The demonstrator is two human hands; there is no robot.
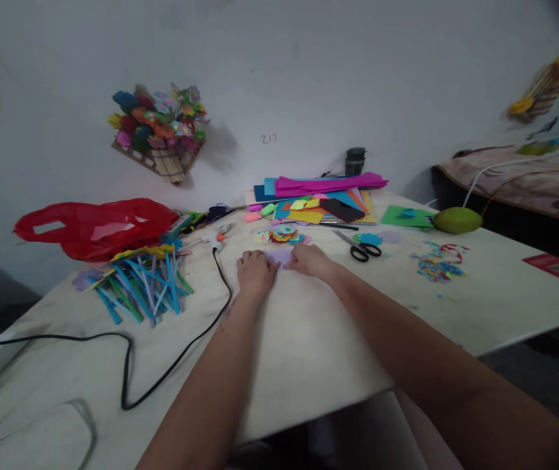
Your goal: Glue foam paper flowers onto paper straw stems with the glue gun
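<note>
A small piece of light purple paper [280,256] lies between my two hands, low over the table. My left hand [255,273] has its thumb at the paper's left edge, with the fingers bent around it. At the right edge, my right hand [310,260] is closed with the fingertips pinching the paper. Just behind is a pile of colourful paper flower cutouts [283,234]. Black-handled scissors [365,251] lie to the right of my right hand, beside blue and purple cutouts [370,239].
A black cord [181,365] runs from a glue gun [213,241] across the table's left. Paper strips [147,287] and a red plastic bag [98,228] lie left. Coloured sheets [328,189] are stacked behind; paper scraps [439,264] and a green mango-like fruit [457,220] sit right.
</note>
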